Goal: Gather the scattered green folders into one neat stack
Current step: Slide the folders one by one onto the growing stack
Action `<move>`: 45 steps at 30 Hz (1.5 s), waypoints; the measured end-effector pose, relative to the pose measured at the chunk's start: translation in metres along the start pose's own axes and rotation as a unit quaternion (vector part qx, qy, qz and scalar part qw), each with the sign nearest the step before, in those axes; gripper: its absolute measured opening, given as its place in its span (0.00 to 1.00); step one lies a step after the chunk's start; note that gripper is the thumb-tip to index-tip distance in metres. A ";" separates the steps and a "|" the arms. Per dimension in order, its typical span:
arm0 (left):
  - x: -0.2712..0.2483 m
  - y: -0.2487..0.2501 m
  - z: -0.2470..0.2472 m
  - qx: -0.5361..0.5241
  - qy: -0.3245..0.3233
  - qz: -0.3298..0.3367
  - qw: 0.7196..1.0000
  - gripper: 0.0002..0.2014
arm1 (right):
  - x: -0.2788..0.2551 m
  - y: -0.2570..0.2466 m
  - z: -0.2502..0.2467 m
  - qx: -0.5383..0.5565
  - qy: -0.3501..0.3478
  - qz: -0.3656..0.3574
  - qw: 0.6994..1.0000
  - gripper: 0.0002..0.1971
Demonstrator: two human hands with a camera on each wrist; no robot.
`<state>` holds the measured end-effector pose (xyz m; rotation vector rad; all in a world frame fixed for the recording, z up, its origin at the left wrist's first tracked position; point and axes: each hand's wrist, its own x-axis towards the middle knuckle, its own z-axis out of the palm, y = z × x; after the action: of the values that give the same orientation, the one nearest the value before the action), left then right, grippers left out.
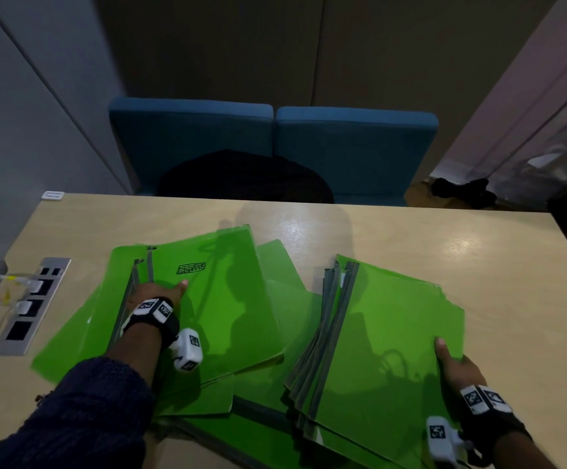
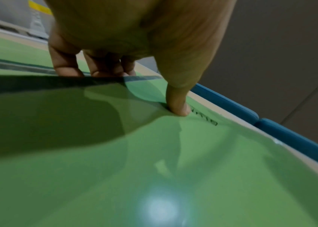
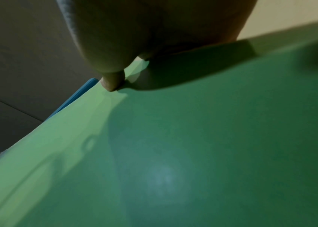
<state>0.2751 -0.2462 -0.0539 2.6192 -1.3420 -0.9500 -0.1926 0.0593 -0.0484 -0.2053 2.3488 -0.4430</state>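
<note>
Green folders with grey spines lie in two groups on the wooden table (image 1: 478,238). On the left is a loose, fanned pile (image 1: 228,319); its top folder bears a black scribble (image 1: 190,267). My left hand (image 1: 158,292) pinches that top folder at its spine edge, thumb (image 2: 179,107) on the cover and fingers (image 2: 95,67) curled behind the edge. On the right sits a rougher stack (image 1: 387,333) of several folders. My right hand (image 1: 453,363) grips its right edge, with the thumb (image 3: 113,83) on top and the fingers hidden underneath.
A metal socket panel (image 1: 31,306) with white plugs and cables is set into the table at the left edge. Two blue chairs (image 1: 275,143) stand behind the far edge, with a dark bag (image 1: 244,177) on them. More folders (image 1: 258,431) lie under both groups near me.
</note>
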 end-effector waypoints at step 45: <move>-0.251 0.054 0.129 0.069 -0.224 0.408 0.883 0.41 | 0.001 0.017 -0.010 0.120 -0.103 -0.076 0.984 0.35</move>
<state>0.0571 -0.0626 -0.0171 1.5900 -2.3839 -1.3302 -0.2010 0.0777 -0.0490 -0.3006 2.0641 -0.7387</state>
